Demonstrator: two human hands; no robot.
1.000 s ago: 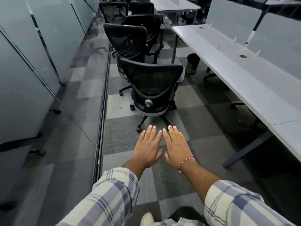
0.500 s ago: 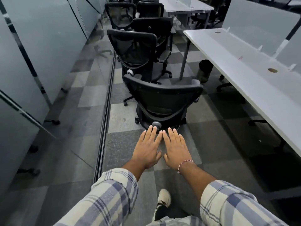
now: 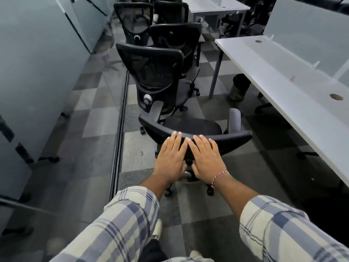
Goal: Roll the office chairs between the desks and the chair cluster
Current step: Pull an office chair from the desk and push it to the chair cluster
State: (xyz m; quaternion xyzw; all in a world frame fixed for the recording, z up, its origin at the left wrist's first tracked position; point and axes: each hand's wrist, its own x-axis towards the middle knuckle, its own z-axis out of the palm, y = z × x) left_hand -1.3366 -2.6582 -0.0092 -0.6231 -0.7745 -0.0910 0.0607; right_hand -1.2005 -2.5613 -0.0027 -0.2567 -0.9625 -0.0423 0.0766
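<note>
Checkered carpet (image 3: 102,118) alongside white tabletop (image 3: 283,82). Left grip (image 3: 171,157) and right grip (image 3: 204,157) unclenched, fingers flat on black office chair (image 3: 234,136) backrest rim. Chair cluster (image 3: 154,72) just beyond grips. Waste bin (image 3: 238,87) ahead-right, contents hidden.

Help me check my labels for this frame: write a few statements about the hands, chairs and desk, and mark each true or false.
1. The left hand and right hand lie flat, fingers straight, on the backrest of the nearest chair. True.
2. The right hand grips an armrest. False: it lies on the backrest.
3. The bracelet circles the left wrist. False: it is on the right wrist.
4. A bin stands on the floor beside a leg of the white desk. True.
</note>
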